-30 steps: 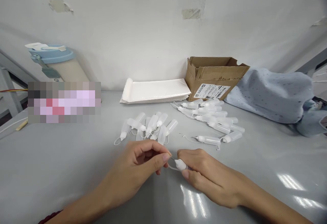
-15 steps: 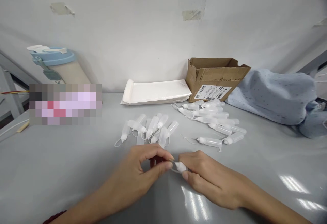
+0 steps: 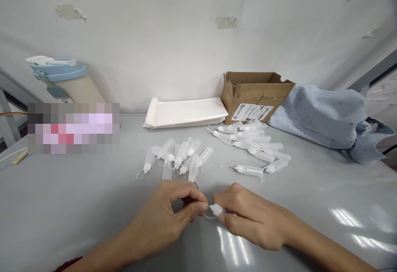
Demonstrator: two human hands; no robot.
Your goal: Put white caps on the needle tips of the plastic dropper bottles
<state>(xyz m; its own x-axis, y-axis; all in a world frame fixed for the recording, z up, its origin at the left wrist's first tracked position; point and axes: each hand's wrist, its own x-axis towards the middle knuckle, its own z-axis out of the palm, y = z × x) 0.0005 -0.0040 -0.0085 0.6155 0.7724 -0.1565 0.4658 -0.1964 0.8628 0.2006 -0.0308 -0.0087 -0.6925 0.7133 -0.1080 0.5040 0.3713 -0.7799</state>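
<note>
My right hand (image 3: pixel 248 216) is closed around a small white dropper bottle (image 3: pixel 217 210). Only its white pointed top shows, aimed left; the body is hidden in the palm. Thumb and index finger of my left hand (image 3: pixel 182 210) are pinched together just left of that tip. A thin white cap strap (image 3: pixel 211 217) curves below from the bottle's neck to those fingertips; whatever else they cover is hidden. Right behind my left hand lies a loose pile of similar translucent bottles (image 3: pixel 182 154), several with looped straps.
A second group of bottles (image 3: pixel 257 141) lies back right, with a single needle-tipped bottle (image 3: pixel 249 170) nearer me. Behind stand an open cardboard box (image 3: pixel 257 94) and a white padded envelope (image 3: pixel 189 112). Blue cloth (image 3: pixel 319 116) lies at right; a large drinking bottle (image 3: pixel 71 81) stands left.
My left fingertips have drawn back slightly from the bottle's tip. The thin metal piece seen between them earlier no longer shows. The whole view has shifted a little.
</note>
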